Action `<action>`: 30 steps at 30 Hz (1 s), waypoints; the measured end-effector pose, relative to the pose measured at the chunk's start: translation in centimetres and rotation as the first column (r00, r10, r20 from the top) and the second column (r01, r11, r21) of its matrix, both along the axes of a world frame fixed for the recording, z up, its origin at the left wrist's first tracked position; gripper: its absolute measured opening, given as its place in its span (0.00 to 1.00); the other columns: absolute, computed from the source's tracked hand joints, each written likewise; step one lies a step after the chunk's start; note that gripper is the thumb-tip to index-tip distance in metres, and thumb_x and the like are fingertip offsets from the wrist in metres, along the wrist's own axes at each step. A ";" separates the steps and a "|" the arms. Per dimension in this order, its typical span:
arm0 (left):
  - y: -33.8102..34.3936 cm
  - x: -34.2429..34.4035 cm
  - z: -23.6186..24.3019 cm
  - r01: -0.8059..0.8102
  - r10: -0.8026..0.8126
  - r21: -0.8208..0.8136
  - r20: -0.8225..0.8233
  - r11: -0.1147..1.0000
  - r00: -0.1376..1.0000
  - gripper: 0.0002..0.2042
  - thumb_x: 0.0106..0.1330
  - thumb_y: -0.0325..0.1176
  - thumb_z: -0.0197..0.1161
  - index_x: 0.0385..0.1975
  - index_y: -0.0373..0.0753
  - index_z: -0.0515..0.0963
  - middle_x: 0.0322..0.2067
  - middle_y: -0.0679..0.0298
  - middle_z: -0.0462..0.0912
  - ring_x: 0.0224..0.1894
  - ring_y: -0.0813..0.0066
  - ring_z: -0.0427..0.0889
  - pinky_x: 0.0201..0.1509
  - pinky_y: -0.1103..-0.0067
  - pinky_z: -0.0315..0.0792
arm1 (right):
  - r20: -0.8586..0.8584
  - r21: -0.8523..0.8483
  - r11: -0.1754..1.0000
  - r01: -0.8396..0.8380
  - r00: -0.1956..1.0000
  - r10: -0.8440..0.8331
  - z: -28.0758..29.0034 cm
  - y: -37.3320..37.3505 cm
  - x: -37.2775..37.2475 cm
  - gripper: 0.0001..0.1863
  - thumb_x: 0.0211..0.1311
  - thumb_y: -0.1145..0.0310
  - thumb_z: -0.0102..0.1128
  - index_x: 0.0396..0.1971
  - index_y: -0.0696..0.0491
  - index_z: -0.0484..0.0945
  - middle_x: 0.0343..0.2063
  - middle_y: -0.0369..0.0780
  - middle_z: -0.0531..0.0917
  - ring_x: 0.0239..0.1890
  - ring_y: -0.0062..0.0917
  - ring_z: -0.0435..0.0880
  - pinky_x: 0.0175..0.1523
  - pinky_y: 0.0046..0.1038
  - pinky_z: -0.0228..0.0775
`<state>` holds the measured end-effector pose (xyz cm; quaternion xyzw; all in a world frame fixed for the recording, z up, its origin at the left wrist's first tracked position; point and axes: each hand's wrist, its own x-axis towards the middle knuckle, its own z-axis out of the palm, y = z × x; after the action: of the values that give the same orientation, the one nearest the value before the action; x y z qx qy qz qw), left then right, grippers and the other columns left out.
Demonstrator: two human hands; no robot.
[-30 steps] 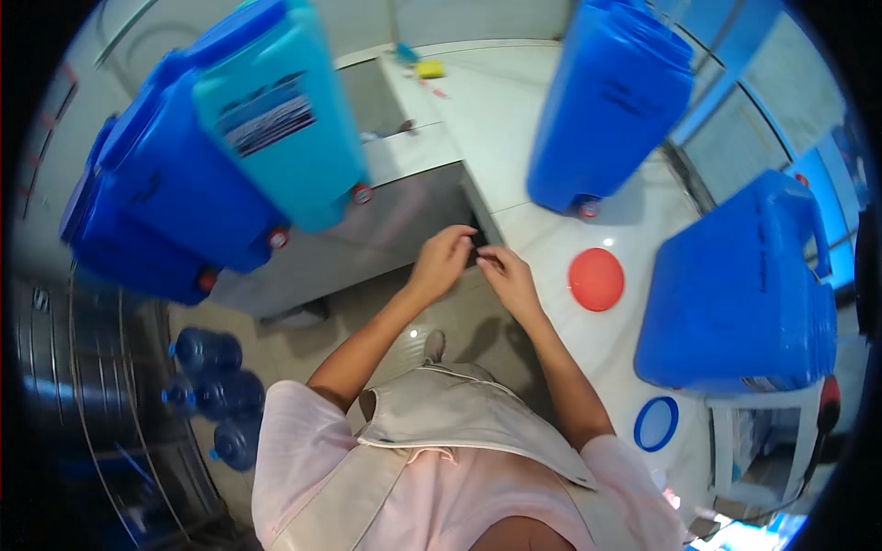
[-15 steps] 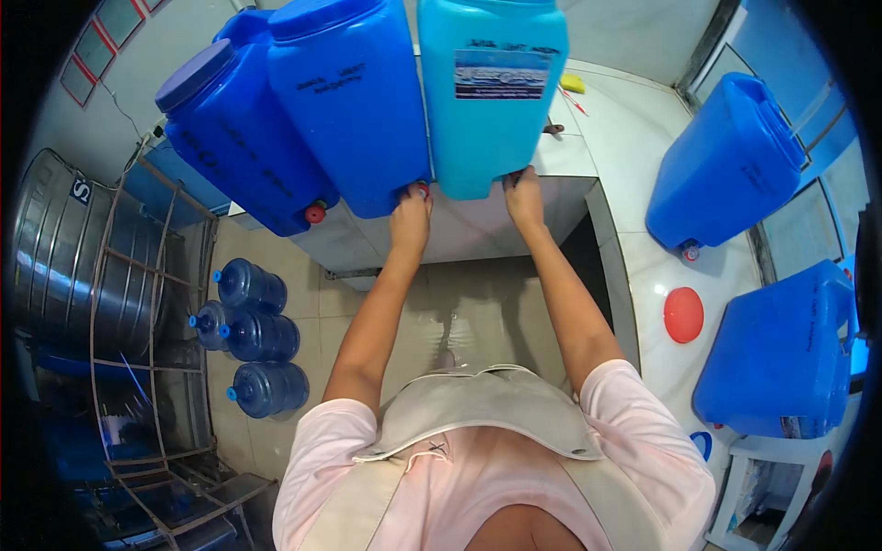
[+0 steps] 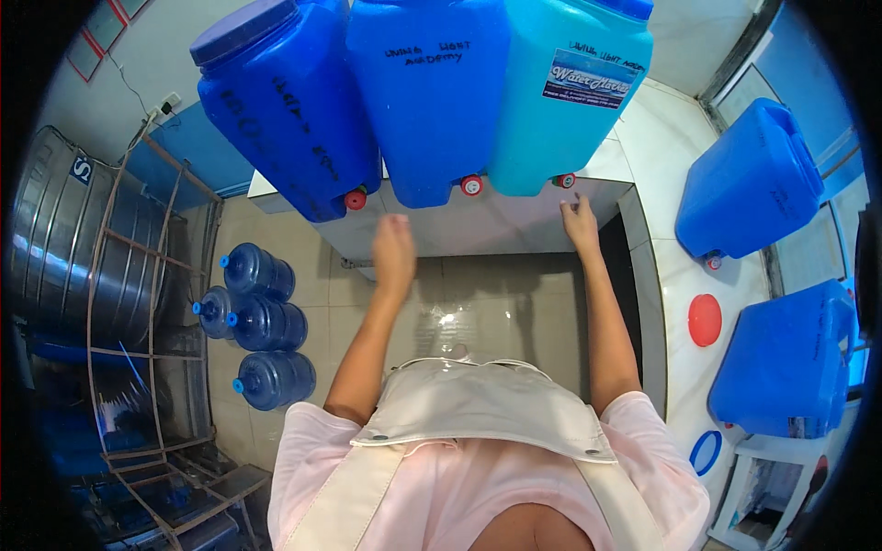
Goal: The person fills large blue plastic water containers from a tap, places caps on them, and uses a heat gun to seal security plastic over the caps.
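Observation:
Three tall water containers stand side by side on a tiled counter [image 3: 487, 231]: a dark blue one [image 3: 280, 119], a blue one [image 3: 430, 110] and a turquoise one [image 3: 565, 138] with a label. Low on each front is a spigot: a red one [image 3: 355, 198] at left, a red-and-white one [image 3: 471, 185] in the middle, another red-and-white one [image 3: 564, 181] at right. My left hand [image 3: 395, 255], blurred by motion, hovers below the left and middle spigots, touching neither. Just under the right spigot, my right hand [image 3: 579, 223] is open, fingers apart and nothing in them.
Several round water bottles [image 3: 268, 327] lie on the floor at left, beside a rusty metal rack [image 3: 154, 285] and a steel tank [image 3: 83, 248]. Along the right ledge are two more blue containers [image 3: 749, 179], a red lid [image 3: 705, 320] and a blue ring [image 3: 706, 453]. A white stool [image 3: 770, 450] stands below.
Both hands have left the spigots of the middle and turquoise containers and drawn back toward me. My view has shifted, so the containers appear farther right.

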<state>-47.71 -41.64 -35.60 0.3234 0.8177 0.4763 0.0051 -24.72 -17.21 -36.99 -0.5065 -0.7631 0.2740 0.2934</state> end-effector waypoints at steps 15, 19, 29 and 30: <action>-0.9 -7.4 -2.1 -0.060 0.078 0.072 -0.278 0.996 0.958 0.14 0.61 0.28 0.53 0.46 0.34 0.68 0.39 0.48 0.77 0.40 0.50 0.75 0.43 0.67 0.67 | -0.086 -0.062 0.988 -0.142 0.987 0.136 0.0 -6.2 3.2 0.20 0.56 0.62 0.52 0.46 0.59 0.70 0.39 0.48 0.78 0.43 0.37 0.78 0.47 0.32 0.68; 2.2 1.4 0.0 -0.301 0.229 -0.309 -0.246 0.902 0.942 0.21 0.65 0.36 0.47 0.54 0.32 0.56 0.31 0.44 0.78 0.33 0.43 0.76 0.32 0.61 0.68 | -0.161 -0.088 0.995 -0.041 0.987 0.027 -0.2 -7.2 11.1 0.20 0.57 0.64 0.51 0.47 0.59 0.69 0.41 0.48 0.77 0.44 0.36 0.77 0.49 0.31 0.67; 10.4 32.2 -3.0 0.992 -0.856 -0.049 0.501 0.120 0.129 0.15 0.65 0.33 0.50 0.47 0.32 0.69 0.28 0.64 0.77 0.27 0.82 0.73 0.28 0.84 0.69 | -0.243 -0.152 0.984 0.095 0.961 -0.130 6.7 -16.8 37.7 0.19 0.59 0.62 0.52 0.47 0.58 0.71 0.39 0.44 0.79 0.42 0.29 0.77 0.45 0.29 0.69; 10.7 35.5 -1.7 0.997 -0.876 -0.011 0.476 0.079 0.075 0.14 0.65 0.33 0.49 0.47 0.32 0.69 0.28 0.64 0.77 0.27 0.82 0.74 0.29 0.84 0.69 | -0.298 -0.259 0.962 0.086 0.940 -0.164 7.4 -18.4 41.3 0.19 0.60 0.63 0.51 0.47 0.58 0.71 0.40 0.43 0.78 0.41 0.26 0.77 0.46 0.27 0.68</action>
<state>-12.20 -30.98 -37.34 0.6826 0.4508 0.2538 0.5161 16.54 -35.57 -29.54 -0.5356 -0.6331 0.4232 0.3649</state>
